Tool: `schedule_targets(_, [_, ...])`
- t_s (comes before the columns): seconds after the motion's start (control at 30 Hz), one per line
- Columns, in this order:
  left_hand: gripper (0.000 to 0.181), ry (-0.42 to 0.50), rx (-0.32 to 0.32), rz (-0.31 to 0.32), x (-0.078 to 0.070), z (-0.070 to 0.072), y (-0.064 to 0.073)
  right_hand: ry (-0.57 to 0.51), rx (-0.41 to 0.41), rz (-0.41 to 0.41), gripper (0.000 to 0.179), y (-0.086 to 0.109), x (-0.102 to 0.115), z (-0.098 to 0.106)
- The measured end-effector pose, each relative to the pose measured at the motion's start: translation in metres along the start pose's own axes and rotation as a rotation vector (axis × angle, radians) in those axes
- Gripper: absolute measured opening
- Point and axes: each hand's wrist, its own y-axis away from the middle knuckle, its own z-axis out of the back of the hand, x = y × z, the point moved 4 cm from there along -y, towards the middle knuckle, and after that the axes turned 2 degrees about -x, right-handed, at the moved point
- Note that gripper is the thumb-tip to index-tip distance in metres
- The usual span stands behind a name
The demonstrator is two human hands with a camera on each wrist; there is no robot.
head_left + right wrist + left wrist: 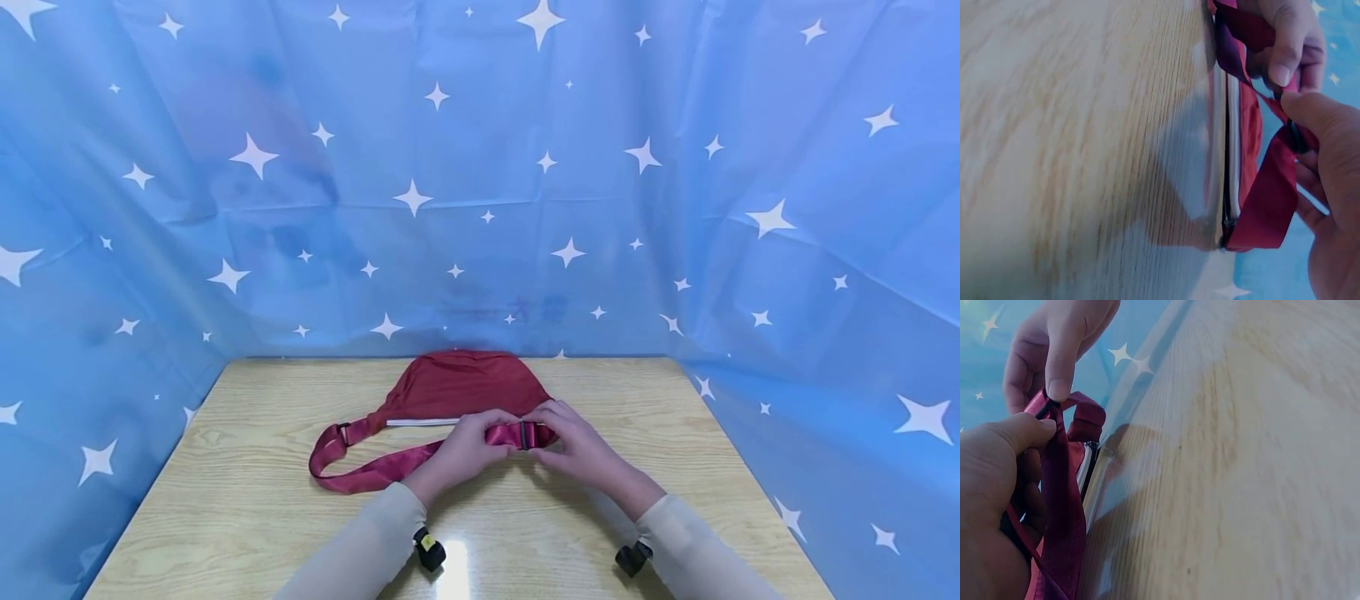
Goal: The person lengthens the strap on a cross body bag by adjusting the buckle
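A dark red waist bag (465, 383) lies at the back of the table, with a white zip (422, 422) along its near edge. Its shiny red strap (375, 473) loops out to the left and back toward the hands. The left hand (472, 446) pinches the strap just left of a dark strap slider (524, 436). On the other side of that slider, the right hand (573, 442) pinches the webbing between thumb and fingers. Both wrist views show the thumbs close together at the slider, and the strap (1269, 200) hanging in a loop below the right hand.
The light wood table (285, 533) reaches toward the person. Blue cloth with white stars (480, 167) stands behind it and along both sides. A second dark slider (342, 433) sits on the strap's left part. Small black devices (429, 550) are worn at both wrists.
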Motion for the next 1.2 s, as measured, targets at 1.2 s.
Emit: schedule_targets(1.2, [0.045,-0.3,-0.029,-0.069,0.0,0.014,0.01,-0.065,0.022,-0.108,0.05,-0.001,0.004,0.004])
